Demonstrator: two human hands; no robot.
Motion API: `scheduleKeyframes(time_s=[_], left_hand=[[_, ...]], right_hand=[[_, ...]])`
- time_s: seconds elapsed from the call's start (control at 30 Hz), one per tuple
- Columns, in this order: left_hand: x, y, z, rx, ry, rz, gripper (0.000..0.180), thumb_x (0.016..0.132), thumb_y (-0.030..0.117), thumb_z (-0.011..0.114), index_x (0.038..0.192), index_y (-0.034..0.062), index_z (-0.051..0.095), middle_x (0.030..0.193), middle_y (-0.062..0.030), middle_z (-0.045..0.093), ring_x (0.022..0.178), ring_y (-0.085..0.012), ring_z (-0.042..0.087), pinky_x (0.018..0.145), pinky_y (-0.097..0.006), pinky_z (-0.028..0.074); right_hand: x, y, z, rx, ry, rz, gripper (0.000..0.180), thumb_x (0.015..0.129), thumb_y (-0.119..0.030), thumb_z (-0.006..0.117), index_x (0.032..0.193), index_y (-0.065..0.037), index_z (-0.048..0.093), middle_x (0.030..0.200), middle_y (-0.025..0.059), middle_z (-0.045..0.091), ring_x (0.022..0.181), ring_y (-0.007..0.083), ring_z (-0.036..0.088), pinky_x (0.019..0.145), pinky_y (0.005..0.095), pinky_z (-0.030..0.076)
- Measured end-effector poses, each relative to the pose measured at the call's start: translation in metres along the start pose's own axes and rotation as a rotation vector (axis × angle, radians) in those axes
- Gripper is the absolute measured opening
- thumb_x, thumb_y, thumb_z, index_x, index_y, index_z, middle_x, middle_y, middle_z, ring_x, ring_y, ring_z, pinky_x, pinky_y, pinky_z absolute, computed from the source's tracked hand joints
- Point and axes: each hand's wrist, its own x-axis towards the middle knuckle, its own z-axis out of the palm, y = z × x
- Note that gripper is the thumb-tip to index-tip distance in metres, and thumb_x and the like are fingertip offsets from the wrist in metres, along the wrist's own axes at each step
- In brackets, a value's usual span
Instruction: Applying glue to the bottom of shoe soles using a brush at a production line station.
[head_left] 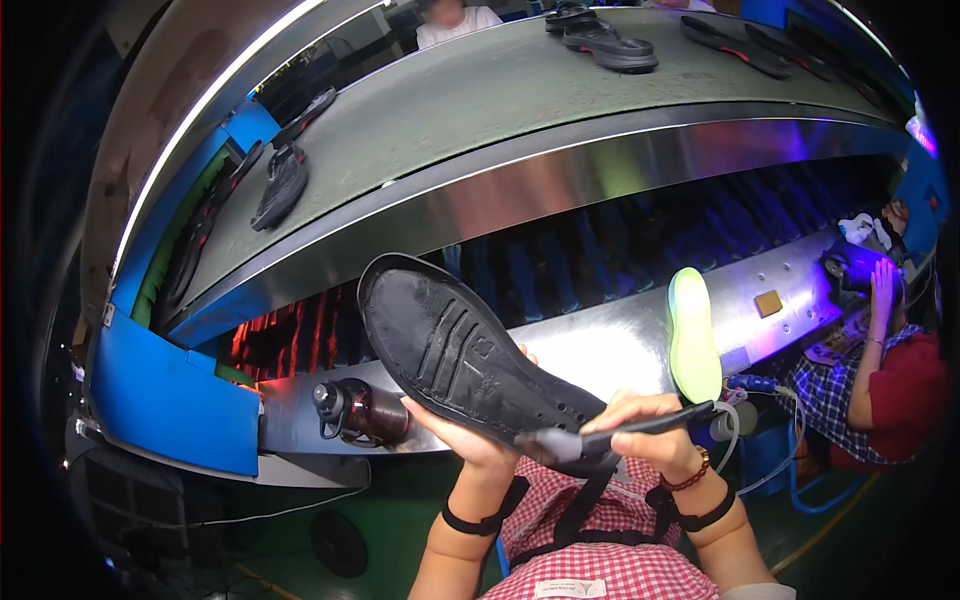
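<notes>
A black shoe sole [450,345] is held up in front of me, tilted, with its broad end far left and its narrower end toward my apron. My left hand [462,435] grips it from below along the near edge, fingertips showing past its far edge. In my right hand [650,435] is a dark-handled brush [655,423]; its blurred bristle end lies over the sole's narrower end, apparently touching it. Raised ribs and small holes mark the sole's upward face. Beyond my right hand, a yellow-green shoe sole [695,345] lies on the metal bench [600,345].
A dark bottle [362,412] stands on the bench to the left. Farther right lies a small tan block [768,303]. Black soles [610,48] ride on the grey-green conveyor belt [450,115] above. At right, a person in a red sleeve [905,400] works nearby.
</notes>
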Motion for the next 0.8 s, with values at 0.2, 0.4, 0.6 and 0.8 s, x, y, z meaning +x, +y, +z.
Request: scheduleKeyframes(time_s=[0.2,0.4,0.6,0.8], left_hand=[[0.004,-0.003,0.003,0.036,0.015,0.024,0.085,0.079,0.074,0.025,0.128,0.0061,0.042,0.117,-0.0178,0.051,0.099,-0.0344,0.051,0.090,-0.050,0.041],[0.003,-0.004,0.005,0.074,0.046,0.038,0.084,0.080,0.073,0.024,0.128,0.0066,0.042,0.117,-0.0175,0.051,0.098,-0.0342,0.051,0.090,-0.050,0.041],[0.003,-0.009,0.002,0.099,-0.013,0.042,0.083,0.080,0.073,0.023,0.128,0.0077,0.042,0.119,-0.0146,0.050,0.101,-0.0325,0.050,0.092,-0.049,0.039],[0.000,-0.006,0.004,0.084,-0.004,0.026,0.083,0.080,0.073,0.023,0.128,0.0081,0.042,0.121,-0.0144,0.049,0.102,-0.0333,0.050,0.092,-0.050,0.039]], right_hand=[[0.003,0.013,-0.007,-0.598,0.084,-0.250,0.017,0.076,-0.003,0.065,0.092,0.001,0.067,0.089,0.0112,0.067,0.083,0.0159,0.062,0.076,0.0271,0.048],[0.008,0.008,0.003,-0.239,0.160,-0.183,0.019,0.074,-0.005,0.067,0.093,-0.003,0.068,0.087,0.0085,0.068,0.074,0.0128,0.055,0.070,0.0273,0.044],[0.013,0.000,0.011,-0.692,0.003,-0.371,0.021,0.070,-0.008,0.070,0.091,-0.007,0.070,0.087,0.0020,0.069,0.072,0.0118,0.055,0.080,0.0278,0.035],[0.011,-0.009,0.010,-0.533,0.039,-0.391,0.021,0.070,-0.007,0.070,0.091,-0.006,0.069,0.091,0.0044,0.069,0.076,0.0135,0.058,0.077,0.0292,0.040]])
